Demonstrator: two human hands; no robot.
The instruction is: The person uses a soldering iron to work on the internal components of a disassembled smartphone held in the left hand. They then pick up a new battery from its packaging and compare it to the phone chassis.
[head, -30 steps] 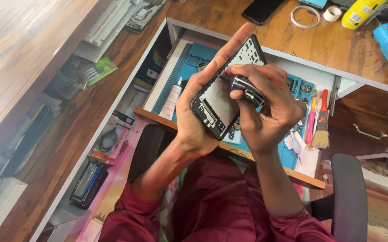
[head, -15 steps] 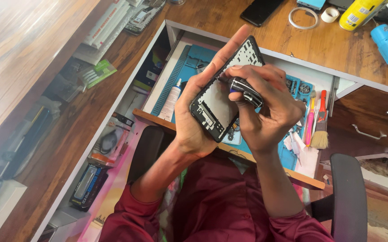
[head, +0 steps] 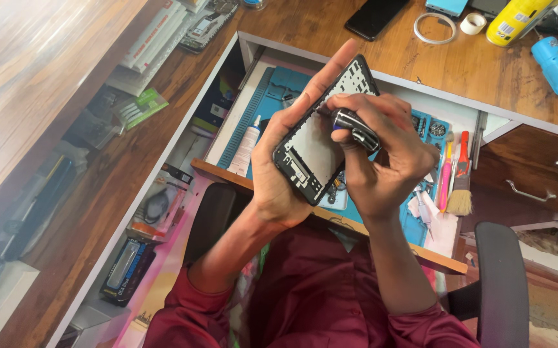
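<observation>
My left hand (head: 279,171) grips an opened black phone frame (head: 314,151), its bare grey inner plate facing up, held above an open drawer. My right hand (head: 388,161) is closed around a short black screwdriver (head: 355,127) with a ribbed metal handle. Its tip rests on the upper part of the phone frame, near my left forefinger, which stretches along the frame's top edge. The lower right corner of the frame is hidden behind my right hand.
The open drawer (head: 253,48) holds a blue work mat (head: 279,84), a white glue tube (head: 245,149), brushes (head: 462,187) and small tools. On the wooden desk lie a dark phone (head: 375,16), tape rolls (head: 436,27), a yellow bottle (head: 514,19) and a blue can (head: 557,64). A chair arm (head: 501,283) sits at right.
Both hands and the phone frame stay nearly in place. The screwdriver and my right fingers have shifted only slightly on the frame.
</observation>
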